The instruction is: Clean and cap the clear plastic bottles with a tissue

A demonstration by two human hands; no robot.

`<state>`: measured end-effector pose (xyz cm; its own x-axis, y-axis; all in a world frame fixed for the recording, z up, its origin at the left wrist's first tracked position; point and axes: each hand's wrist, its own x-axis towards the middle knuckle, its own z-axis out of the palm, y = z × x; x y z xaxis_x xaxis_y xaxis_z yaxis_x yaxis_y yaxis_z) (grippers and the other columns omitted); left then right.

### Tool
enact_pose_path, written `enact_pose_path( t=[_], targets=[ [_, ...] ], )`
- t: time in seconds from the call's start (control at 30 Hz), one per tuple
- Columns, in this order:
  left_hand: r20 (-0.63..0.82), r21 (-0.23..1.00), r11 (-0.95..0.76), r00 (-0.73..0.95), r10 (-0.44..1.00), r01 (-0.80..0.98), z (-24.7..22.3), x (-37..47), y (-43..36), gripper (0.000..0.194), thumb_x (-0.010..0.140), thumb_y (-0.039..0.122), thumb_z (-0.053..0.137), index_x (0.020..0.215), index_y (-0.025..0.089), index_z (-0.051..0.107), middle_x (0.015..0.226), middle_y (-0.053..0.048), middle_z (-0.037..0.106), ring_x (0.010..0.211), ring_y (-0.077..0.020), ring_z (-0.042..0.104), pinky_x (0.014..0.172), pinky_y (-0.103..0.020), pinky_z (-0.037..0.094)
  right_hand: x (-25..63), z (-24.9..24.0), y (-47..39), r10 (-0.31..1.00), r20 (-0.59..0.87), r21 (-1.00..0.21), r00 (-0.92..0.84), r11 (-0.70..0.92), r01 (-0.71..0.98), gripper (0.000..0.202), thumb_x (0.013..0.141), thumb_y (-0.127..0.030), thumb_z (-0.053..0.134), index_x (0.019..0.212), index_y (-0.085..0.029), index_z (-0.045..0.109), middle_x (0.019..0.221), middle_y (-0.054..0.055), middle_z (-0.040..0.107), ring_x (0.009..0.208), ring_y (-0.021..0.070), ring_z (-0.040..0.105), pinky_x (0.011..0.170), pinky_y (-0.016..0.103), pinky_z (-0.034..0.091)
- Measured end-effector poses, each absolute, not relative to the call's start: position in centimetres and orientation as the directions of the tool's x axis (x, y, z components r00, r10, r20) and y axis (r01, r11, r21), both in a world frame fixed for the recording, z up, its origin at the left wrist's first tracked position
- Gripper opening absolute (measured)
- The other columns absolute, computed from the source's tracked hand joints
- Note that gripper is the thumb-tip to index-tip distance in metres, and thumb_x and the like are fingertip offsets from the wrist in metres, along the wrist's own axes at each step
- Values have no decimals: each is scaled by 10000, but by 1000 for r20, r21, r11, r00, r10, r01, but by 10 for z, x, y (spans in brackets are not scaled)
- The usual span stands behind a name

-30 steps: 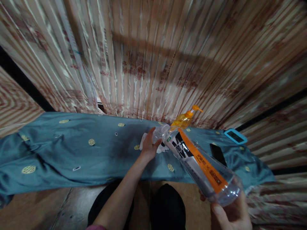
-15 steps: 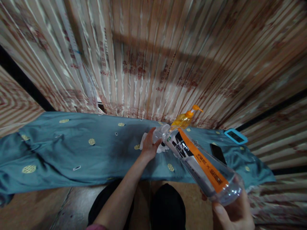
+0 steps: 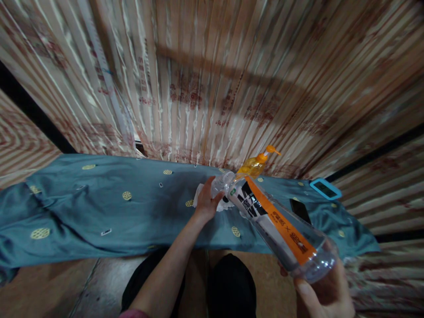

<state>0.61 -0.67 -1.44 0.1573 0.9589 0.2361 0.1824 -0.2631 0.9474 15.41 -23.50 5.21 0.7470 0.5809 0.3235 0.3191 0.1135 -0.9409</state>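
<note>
A large clear plastic bottle [image 3: 281, 229] with an orange, white and black label slants across the right of the view. My right hand [image 3: 326, 293] is closed around its base, which is the end nearest me. The bottle's neck points away and to the left, against a small clear container [image 3: 217, 183]. My left hand [image 3: 208, 201] is wrapped around that container, whose exact kind I cannot make out. A white tissue [image 3: 198, 194] lies beneath my left hand. Just behind the bottle's neck stands a pump bottle [image 3: 252, 167] of yellow liquid with an orange pump.
A teal cloth [image 3: 82, 207] with yellow pineapple prints covers the narrow table. Toward its right end lie a black phone [image 3: 300, 210] and a blue-framed device with a dark screen [image 3: 326, 189]. A pleated, patterned curtain [image 3: 205, 88] rises along the table's far edge.
The large bottle has rolled slightly in my right hand, so its label shows at a slightly different angle. My left hand and the container stay in place.
</note>
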Motion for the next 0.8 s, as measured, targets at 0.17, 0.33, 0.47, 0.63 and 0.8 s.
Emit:
enact_pose_path(
  t=[0.17, 0.33, 0.47, 0.63, 0.8],
  targets=[
    [239, 949, -266, 164, 957, 168, -14, 6, -6, 580, 835, 429, 653, 1344, 186, 519, 1331, -130, 629, 1240, -314, 584, 1075, -485, 444, 155, 51, -235, 587, 331, -940, 739, 132, 316, 969, 643, -361, 830, 1508, -228, 412, 1462, 159, 505, 1161, 366, 583, 761, 374, 535],
    [233, 948, -260, 156, 960, 186, -14, 7, -7, 576, 832, 397, 651, 1339, 158, 519, 1337, -154, 621, 1241, -323, 582, 1083, -488, 431, 156, 51, -236, 592, 334, -936, 733, 113, 335, 973, 657, -367, 823, 1518, -226, 393, 1490, 158, 477, 1241, 397, 534, 800, 399, 532],
    [230, 946, -260, 161, 960, 194, -12, 7, -7, 571, 835, 388, 652, 1348, 177, 512, 1334, -141, 626, 1203, -310, 605, 1058, -481, 453, 157, 49, -238, 610, 326, -936, 722, 101, 337, 973, 677, -380, 807, 1529, -220, 367, 1490, 173, 474, 1192, 392, 571, 764, 400, 539],
    [230, 948, -257, 152, 961, 188, -13, 7, -7, 572, 826, 369, 662, 1334, 149, 522, 1332, -164, 621, 1232, -323, 589, 1075, -491, 437, 159, 49, -238, 599, 339, -932, 725, 110, 344, 984, 661, -383, 816, 1526, -223, 376, 1485, 166, 478, 1187, 386, 569, 745, 382, 536],
    [243, 947, -268, 152, 958, 175, -15, 7, -7, 575, 828, 369, 662, 1340, 150, 518, 1344, -168, 610, 1266, -321, 568, 1098, -492, 420, 156, 55, -235, 604, 344, -930, 719, 112, 351, 945, 676, -381, 804, 1515, -220, 398, 1441, 164, 511, 1058, 329, 616, 714, 363, 530]
  ],
)
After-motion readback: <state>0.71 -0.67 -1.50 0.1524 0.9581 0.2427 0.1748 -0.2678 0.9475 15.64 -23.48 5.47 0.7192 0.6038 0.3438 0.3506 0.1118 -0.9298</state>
